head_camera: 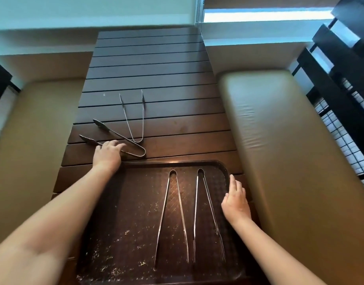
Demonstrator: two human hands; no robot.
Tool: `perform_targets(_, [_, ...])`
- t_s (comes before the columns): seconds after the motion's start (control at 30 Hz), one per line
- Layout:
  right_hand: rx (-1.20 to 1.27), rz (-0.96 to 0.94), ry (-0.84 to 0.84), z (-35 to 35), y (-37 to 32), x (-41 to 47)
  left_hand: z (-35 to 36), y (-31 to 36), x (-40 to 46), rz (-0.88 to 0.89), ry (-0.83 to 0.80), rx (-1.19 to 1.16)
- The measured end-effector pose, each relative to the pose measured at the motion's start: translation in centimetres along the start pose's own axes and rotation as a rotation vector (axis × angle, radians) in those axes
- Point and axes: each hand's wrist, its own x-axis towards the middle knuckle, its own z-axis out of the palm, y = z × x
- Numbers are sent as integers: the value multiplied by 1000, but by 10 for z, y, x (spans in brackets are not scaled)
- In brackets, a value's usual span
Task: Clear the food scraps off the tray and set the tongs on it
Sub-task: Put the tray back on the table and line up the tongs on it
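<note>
Tongs of thin shiny steel lie in four pairs on and beyond the dark brown plastic tray (225, 168), which sits at the near end of a dark slatted wooden table (156, 62). Two long narrow pairs rest on the tray side by side, their bent ends pointing away from the person and their tips toward the person: the left long tongs (171, 214) and the right long tongs (205, 212), close to each other but apart. Small pale food scraps (119, 243) are scattered over the left and near part of the tray surface.

Just past the far left corner of the tray, the wide scalloped tongs (115, 136) lie on the table with the tips pointing left and away. The left hand (108, 153) rests on the nearer arm of this pair, palm down, with the fingers lightly curled over the metal; I cannot tell if the thumb goes under it. Behind them, the slim wire-like tongs (134, 118) lie with the tips pointing away, and the bent end is very near the scalloped pair.

The right hand (235, 199) is at the right rim of the tray, with straight relaxed fingers touching the edge, and it holds nothing.

Tan padded benches (279, 140) stand on both sides of the table.
</note>
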Motion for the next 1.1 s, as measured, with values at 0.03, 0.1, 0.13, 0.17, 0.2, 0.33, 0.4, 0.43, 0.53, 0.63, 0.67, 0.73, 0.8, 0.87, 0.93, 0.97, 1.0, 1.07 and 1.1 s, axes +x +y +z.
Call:
perform_targets(0.03, [-8,-1,4,2,1,1,2,-3,5,7,-12,33])
perform_targets(0.1, [-15,-6,7,5,1,1,4,-5,11,18,-37,104])
perform_targets(0.13, [-14,-6,7,6,2,2,4,-5,13,36,-43,143])
perform_targets(0.17, [-15,-8,12,6,2,1,5,-5,15,65,-41,182])
perform_targets(0.2, [-20,-9,15,6,1,1,7,-6,15,91,-39,202])
perform_targets(0.33, [-36,-13,-7,4,-1,0,16,-13,15,131,-20,142])
perform_targets(0.4, [-26,-7,-31,3,-2,0,16,-15,18,144,-13,96])
perform_targets(0.43, [-17,4,-43,2,-2,1,15,-16,19,151,-15,74])
perform_targets(0.53, [26,30,-69,-3,0,2,13,-15,17,169,-40,-67])
perform_targets(0.63, [126,35,-114,-10,2,1,11,-14,5,169,11,-107])
perform_targets(0.67, [148,45,-118,-13,1,0,10,-14,1,159,48,-124])
perform_targets(0.73, [146,61,-62,-20,0,0,5,-13,-9,125,135,-189])
perform_targets(0.8, [131,44,81,-26,-5,-2,-1,-9,-21,140,265,-246])
perform_targets(0.87, [154,-75,212,-31,-21,-11,-13,-1,-36,209,405,-289])
perform_targets(0.93, [208,-261,245,-32,-45,-22,-29,15,-53,248,500,-309])
perform_targets(0.97, [240,-347,194,-32,-61,-33,-38,24,-65,254,530,-347])
perform_targets(1.0, [281,-402,99,-32,-77,-42,-46,34,-74,249,539,-405])
perform_targets(1.07, [371,-434,-174,-31,-106,-65,-62,54,-97,203,545,-555])
perform_targets(1.1, [394,-427,-308,-30,-118,-76,-69,63,-107,176,544,-630])
